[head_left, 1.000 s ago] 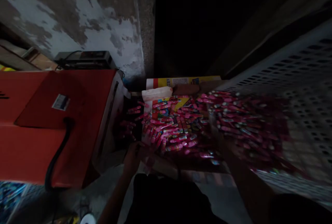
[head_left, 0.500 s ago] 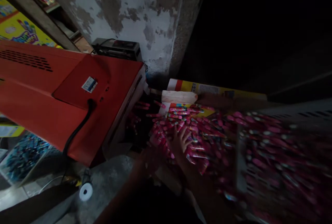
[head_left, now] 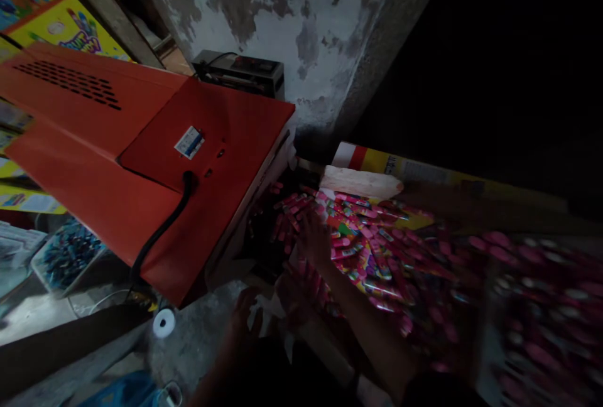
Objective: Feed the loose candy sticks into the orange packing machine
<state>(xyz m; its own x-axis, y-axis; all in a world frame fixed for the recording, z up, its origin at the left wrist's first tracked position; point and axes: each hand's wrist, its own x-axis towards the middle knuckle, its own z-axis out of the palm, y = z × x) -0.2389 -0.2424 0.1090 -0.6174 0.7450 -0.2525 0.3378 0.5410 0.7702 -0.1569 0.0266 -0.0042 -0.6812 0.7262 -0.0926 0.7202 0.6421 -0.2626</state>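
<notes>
Many small pink tubes with printed wrappers (head_left: 372,237) lie heaped on a flattened printed carton. My right hand (head_left: 315,240) is among them at the heap's left edge, fingers stretched out over the tubes and not gripping any. Just beyond its fingertips, a loose group of pink tubes (head_left: 294,206) lies on a dark surface beside the red machine (head_left: 155,143). My left hand (head_left: 245,316) hangs lower and further left, near the front edge, its fingers apart and holding nothing. Dim light and blur hide the finer details of both hands.
A pale slotted crate (head_left: 490,331) full of pink tubes stands at right. A whitish block (head_left: 360,182) lies behind the heap. At left are a black cable (head_left: 162,231), a bin of blue pieces (head_left: 70,256) and a white roll (head_left: 164,323) low down.
My right hand has moved left across the heap, and more tubes now lie beside the machine. My left hand has drawn back from the tubes toward me. The view has shifted left.
</notes>
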